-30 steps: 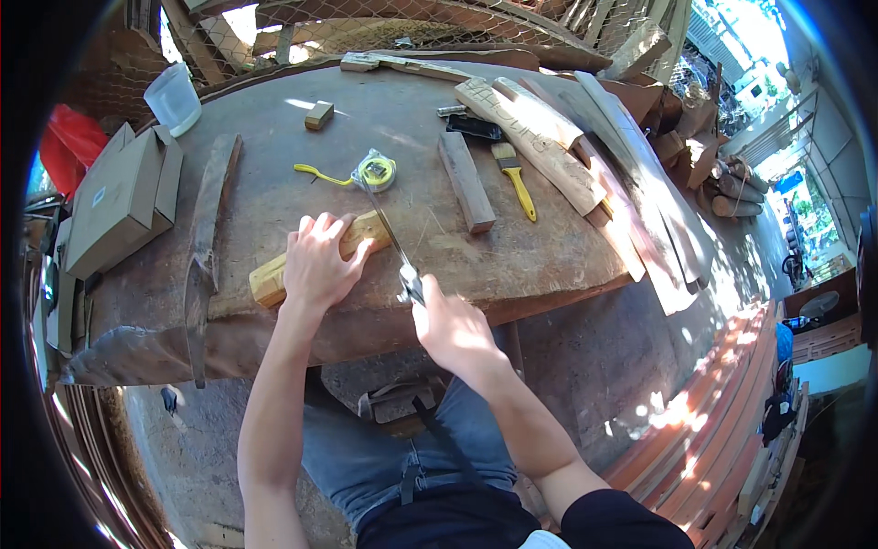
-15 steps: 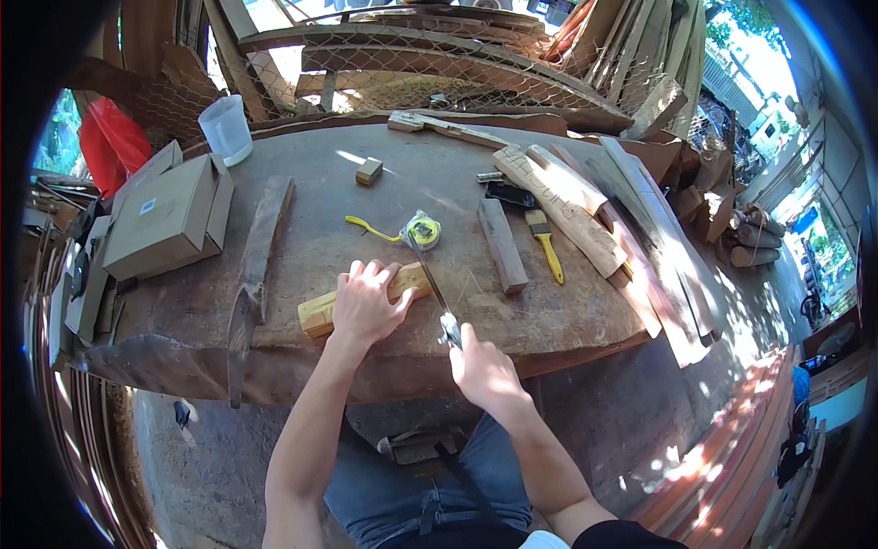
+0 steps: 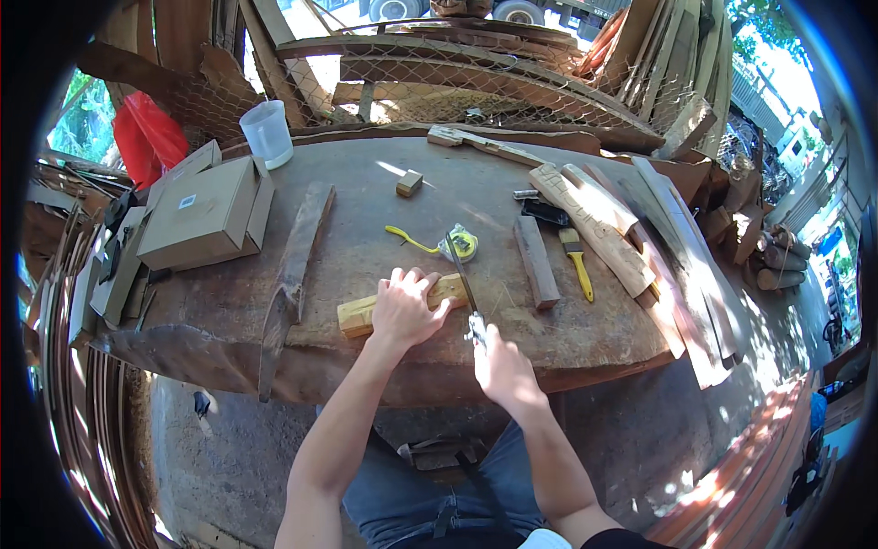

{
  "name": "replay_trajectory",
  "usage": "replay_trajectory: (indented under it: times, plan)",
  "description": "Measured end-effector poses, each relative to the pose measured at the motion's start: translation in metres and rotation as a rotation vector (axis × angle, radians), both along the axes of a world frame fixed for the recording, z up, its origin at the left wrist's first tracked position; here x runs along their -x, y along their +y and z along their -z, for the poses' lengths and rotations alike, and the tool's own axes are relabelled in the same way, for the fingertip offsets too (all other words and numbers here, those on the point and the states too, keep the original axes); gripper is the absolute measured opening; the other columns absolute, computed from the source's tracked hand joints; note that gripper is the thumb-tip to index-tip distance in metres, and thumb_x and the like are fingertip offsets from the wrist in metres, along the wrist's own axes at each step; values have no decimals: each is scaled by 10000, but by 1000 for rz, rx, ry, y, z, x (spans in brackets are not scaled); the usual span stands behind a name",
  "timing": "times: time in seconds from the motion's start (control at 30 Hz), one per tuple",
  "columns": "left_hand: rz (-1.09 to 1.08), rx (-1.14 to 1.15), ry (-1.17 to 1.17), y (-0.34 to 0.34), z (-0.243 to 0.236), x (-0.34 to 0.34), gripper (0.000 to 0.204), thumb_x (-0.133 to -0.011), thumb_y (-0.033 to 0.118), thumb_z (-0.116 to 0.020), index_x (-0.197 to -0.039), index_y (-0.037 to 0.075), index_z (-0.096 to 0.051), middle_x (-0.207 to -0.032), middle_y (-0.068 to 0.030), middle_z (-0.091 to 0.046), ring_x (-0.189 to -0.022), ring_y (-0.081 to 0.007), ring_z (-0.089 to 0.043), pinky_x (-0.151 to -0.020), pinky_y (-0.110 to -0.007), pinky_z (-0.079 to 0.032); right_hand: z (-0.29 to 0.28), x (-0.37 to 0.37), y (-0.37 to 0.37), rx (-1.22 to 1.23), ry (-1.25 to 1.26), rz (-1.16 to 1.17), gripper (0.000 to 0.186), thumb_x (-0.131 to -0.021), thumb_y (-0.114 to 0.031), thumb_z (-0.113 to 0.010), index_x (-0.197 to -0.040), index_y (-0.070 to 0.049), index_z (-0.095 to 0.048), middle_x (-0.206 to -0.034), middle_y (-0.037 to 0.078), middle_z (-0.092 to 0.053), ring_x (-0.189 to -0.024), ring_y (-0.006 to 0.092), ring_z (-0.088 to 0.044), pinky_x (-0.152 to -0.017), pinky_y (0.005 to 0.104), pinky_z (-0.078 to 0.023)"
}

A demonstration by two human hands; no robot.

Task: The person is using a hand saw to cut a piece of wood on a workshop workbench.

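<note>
Treat this, by the look of it, as a sawing stroke near the right end of the yellowish wooden block (image 3: 357, 317), flat on the bench (image 3: 604, 334) close to its front edge. Note the left hand (image 3: 408, 306) closed over the block from above, with fingers across its top and thumb toward the blade; press down firmly there, but draw thumb and fingertips well back from the line of the cut. Note also the right hand (image 3: 509, 371) wrapped around the handle of the saw (image 3: 461, 274); grip just hard enough to steer, with wrist and forearm in line with the blade. Begin with short, light strokes to settle a groove, then lengthen them without forcing. Impossible to judge the depth of any cut from above, so check from the side before bearing down. Watch the far tip of the saw, reaching over the yellow tape measure (image 3: 467, 245), perhaps touching, perhaps above; better to slide that away for a free stroke. Leave the dark wooden block (image 3: 537, 263) and the paintbrush (image 3: 577, 265) alone, well off to the right. Hold the blade square and ease off near the bottom, to avoid splintering the lower edge or scoring the bench
</note>
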State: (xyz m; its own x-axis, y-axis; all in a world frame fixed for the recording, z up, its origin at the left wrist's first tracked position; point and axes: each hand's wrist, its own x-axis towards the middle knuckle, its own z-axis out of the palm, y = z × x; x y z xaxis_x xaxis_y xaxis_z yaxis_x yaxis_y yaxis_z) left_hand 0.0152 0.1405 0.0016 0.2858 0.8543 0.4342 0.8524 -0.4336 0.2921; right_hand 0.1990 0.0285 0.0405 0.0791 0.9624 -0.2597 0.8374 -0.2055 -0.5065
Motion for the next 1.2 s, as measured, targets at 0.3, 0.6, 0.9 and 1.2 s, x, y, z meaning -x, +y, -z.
replay_trajectory:
  times: [0.3, 0.6, 0.9, 1.2]
  plan:
    - [-80, 5, 4, 10, 0, 5, 482, -862, 498, -779, -1209, 165, -776, -1120, -44, -722, -1081, -272, -628, -896, -441, -496, -8, -11, -40, 13, 13, 19, 325, -1080, -313, -494, -1285, -62, -529, -1002, 356, -707, -1009, 564, -674, -917, 642, -522]
    - [-22, 7, 19, 9, 5, 0, 494, -888, 520, -752, -1231, 165, -773, -1132, -38, -723, -1097, -277, -632, -899, -445, -504, 10, -10, 18, -162, -64, -86, 333, -1071, -299, -504, -1265, -29, -511, -983, 325, -723, -959, 539, -701, -907, 630, -541]
    - [-12, -64, 35, 11, 1, 8, 447, -890, 478, -758, -1229, 186, -772, -1112, -28, -724, -1051, -288, -638, -874, -438, -520, -7, -18, -53, -57, -34, -31, 325, -1057, -264, -545, -1289, -41, -495, -996, 305, -727, -963, 515, -706, -875, 629, -543]
    - [-43, 69, 46, 13, 0, 11, 504, -891, 550, -736, -1237, 185, -779, -1158, -31, -728, -1126, -272, -630, -926, -444, -500, 22, -5, 24, -187, 30, -72, 287, -1066, -283, -516, -1213, -36, -510, -985, 345, -709, -966, 539, -698, -879, 618, -546]
